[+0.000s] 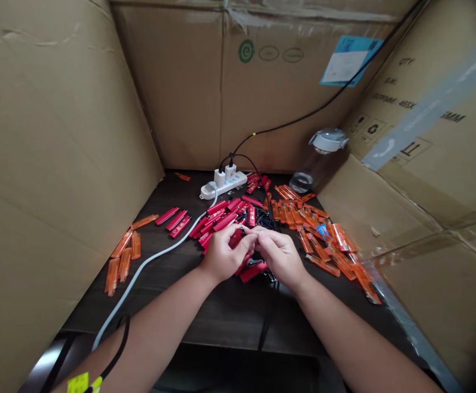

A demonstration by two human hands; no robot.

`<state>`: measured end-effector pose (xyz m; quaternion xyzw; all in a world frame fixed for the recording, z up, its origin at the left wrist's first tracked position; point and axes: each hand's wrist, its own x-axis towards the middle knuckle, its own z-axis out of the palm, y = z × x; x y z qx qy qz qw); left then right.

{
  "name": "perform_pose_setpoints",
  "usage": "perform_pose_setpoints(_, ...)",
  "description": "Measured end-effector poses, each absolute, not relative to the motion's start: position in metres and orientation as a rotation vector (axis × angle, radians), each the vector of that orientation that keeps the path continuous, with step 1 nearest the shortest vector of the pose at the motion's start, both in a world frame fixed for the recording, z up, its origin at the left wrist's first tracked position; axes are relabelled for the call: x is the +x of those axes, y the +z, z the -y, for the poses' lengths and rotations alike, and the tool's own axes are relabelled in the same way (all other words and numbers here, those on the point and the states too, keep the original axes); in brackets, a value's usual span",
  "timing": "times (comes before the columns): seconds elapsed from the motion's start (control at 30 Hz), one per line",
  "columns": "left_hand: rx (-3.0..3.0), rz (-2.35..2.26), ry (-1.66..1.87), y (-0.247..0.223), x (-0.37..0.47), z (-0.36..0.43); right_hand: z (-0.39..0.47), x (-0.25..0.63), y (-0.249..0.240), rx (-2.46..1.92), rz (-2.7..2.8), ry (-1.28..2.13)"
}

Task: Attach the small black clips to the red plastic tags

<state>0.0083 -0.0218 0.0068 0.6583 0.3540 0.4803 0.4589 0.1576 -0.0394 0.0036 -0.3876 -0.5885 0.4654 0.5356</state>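
Three cardboard walls (pixel 164 65) stand around the dark bench (pixel 221 311), ahead and to either side of your left hand (pixel 224 255) and right hand (pixel 283 256). A heap of red pieces (pixel 224 221) lies beneath your hands and just beyond them; orange pieces (pixel 317 248) spread to their right, with a smaller group well to their left. Both your hands are curled, fingertips meeting over the heap. One red piece (pixel 234 239) shows within your left hand's curl, but whether you grip it or it lies behind, I cannot tell; your fingers cover the meeting point. Small metal bits (pixel 269 275) below your hands are partly hidden.
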Motion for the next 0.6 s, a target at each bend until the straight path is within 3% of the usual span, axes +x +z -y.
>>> perform_pose_setpoints(0.17,1.541,-0.98,1.234,0.009,0.004,0.016,0.036,0.162,0.001,-0.854,1.201,1.219)
perform_pose_setpoints(0.6,0.887,-0.772,1.141,0.014,-0.002,0.01,0.023,0.173,0.002,-1.056,1.196,0.944)
